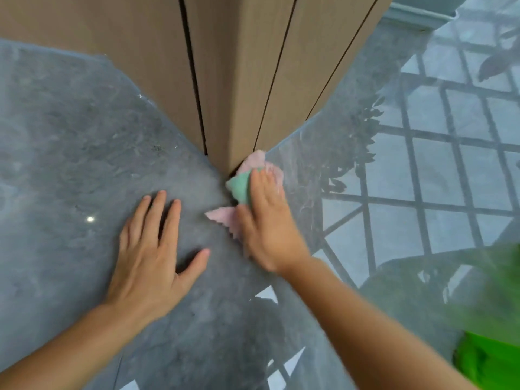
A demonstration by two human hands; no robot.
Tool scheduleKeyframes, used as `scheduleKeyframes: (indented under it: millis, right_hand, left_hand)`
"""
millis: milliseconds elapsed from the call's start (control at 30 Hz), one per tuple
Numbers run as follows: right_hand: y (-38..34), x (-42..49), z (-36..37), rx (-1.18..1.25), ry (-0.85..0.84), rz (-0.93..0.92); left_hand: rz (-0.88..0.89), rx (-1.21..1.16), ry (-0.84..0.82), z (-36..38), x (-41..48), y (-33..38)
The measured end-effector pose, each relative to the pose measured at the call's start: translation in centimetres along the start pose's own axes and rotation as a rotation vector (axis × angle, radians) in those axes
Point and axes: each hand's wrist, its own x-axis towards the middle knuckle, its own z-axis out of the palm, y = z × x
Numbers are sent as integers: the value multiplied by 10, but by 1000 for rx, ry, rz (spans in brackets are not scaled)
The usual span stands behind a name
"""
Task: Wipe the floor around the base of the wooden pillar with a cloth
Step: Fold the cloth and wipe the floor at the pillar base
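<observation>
Cloth, pink with a green patch, is pressed flat on the floor right at the near corner of the wooden pillar, its far edge touching the pillar base. It is held down by the right hand, palm down, fingers extended and close together over the cloth, not curled around it; the hand is motion-blurred, so a wiping stroke is judged to be under way. Left hand is planted flat on the floor just beside it, fingers spread wide, holding nothing, apparently for support. Progress: only the corner zone is being covered; no clear wiped/unwiped boundary can be read off the glossy grey tile, so the done share cannot be told. Floor along both visible pillar faces is judged as left to do. A green object sits blurred at lower right, well apart.
</observation>
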Motion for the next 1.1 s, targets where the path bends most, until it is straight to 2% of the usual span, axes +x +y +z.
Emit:
scheduleKeyframes:
  millis: [67,133,233,400,467,567,600,700,800,833,1000,1100]
  right_hand:
    - [35,19,-31,-109,11,40]
    - [64,36,-58,-257,34,185]
    - [49,24,-35,-374,107,268]
    - [-35,-40,61,-380,-10,-25]
    - [-38,-35,63,-400,-53,-86]
    - [-2,-18,34,-447,-79,-165]
    - [15,-14,21,-468,-59,-96]
    - [46,-5,-9,-432,104,313]
    - [19,-8,10,-367,215,544]
    - [0,-14,24,-370,212,544]
    - [-97,-33,101,-354,113,320]
    - [-126,-1,123,-302,90,205]
  left_hand:
    - [-27,8,50,-4,4,-30]
    - [-163,28,71,-10,4,-62]
    - [-381,-3,56,-16,6,-83]
    - [-465,-75,62,-16,7,-82]
    - [-449,-99,61,-16,5,-85]
    - [-433,-109,64,-14,3,-89]
    - [-436,-112,59,-13,3,-89]
    - [-459,-124,48,-13,3,-89]
    - [-463,-143,49,-17,3,-88]
    - [-458,-151,45,-18,3,-88]
    - [-437,-167,72,-21,2,-91]
    - [-435,-190,113,-19,1,-95]
